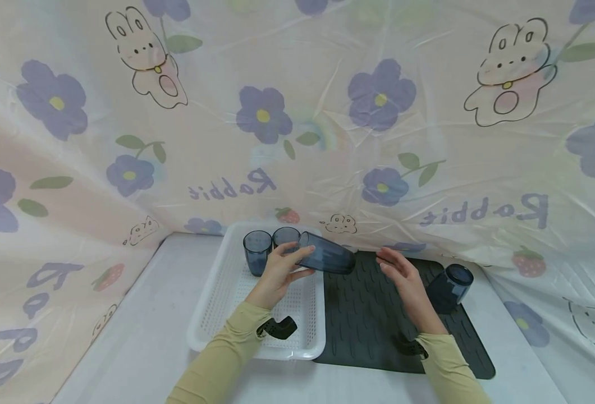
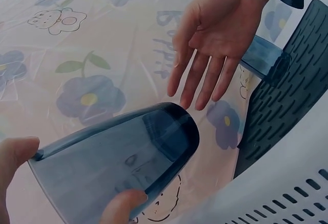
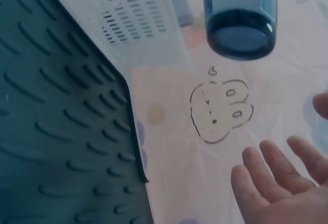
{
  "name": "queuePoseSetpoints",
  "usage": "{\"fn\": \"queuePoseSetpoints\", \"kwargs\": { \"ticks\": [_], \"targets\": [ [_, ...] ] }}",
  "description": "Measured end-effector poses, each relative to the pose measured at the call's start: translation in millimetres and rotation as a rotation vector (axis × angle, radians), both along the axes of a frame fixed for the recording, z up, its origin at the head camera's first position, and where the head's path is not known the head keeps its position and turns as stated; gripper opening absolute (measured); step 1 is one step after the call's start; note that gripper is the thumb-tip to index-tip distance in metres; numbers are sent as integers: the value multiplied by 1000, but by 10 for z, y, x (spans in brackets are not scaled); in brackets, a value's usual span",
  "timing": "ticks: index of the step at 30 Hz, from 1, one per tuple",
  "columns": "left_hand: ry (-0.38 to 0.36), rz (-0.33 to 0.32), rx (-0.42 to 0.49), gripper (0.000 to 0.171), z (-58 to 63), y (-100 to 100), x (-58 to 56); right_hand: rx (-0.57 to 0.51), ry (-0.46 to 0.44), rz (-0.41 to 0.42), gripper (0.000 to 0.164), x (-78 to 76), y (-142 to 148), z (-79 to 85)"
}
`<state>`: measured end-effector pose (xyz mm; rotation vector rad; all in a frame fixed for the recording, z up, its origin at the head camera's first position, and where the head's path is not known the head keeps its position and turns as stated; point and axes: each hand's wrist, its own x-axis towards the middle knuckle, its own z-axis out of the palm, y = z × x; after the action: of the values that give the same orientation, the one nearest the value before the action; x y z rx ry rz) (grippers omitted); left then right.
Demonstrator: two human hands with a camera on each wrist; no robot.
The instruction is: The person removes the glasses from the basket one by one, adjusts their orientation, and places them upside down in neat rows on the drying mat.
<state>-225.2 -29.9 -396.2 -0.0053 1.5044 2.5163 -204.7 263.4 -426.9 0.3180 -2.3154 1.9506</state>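
Observation:
A blue-tinted drinking glass (image 1: 328, 255) lies tilted on its side in the air, gripped near its rim by my left hand (image 1: 277, 275). Its thick base points right, toward my right hand (image 1: 402, 280). In the left wrist view the thumb and a finger pinch the walls of the glass (image 2: 118, 157). The right hand (image 2: 225, 34) is held palm-up with straight, slightly spread fingers, apart from the base. The right wrist view shows these empty fingers below the glass (image 3: 241, 24). Two similar glasses (image 1: 257, 252) stand upright in the white perforated basket (image 1: 211, 320).
Right of the basket lies a dark ridged drying mat (image 1: 363, 331). Another blue glass (image 1: 449, 289) stands upside down at its right side, behind the right hand. A patterned plastic curtain (image 1: 317, 151) rises behind and around the white tabletop (image 1: 161, 303).

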Motion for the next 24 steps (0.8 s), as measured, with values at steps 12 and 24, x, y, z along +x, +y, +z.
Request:
{"fn": "queuePoseSetpoints", "kwargs": {
  "ticks": [12, 24],
  "targets": [
    [-23, -17, -26, 78, -3, 58, 0, -92, -42, 55, 48, -67, -194, -57],
    [-19, -18, -25, 74, 19, 116, 4, -131, -160, 86, 52, -58, -331, -59]
  ]
}}
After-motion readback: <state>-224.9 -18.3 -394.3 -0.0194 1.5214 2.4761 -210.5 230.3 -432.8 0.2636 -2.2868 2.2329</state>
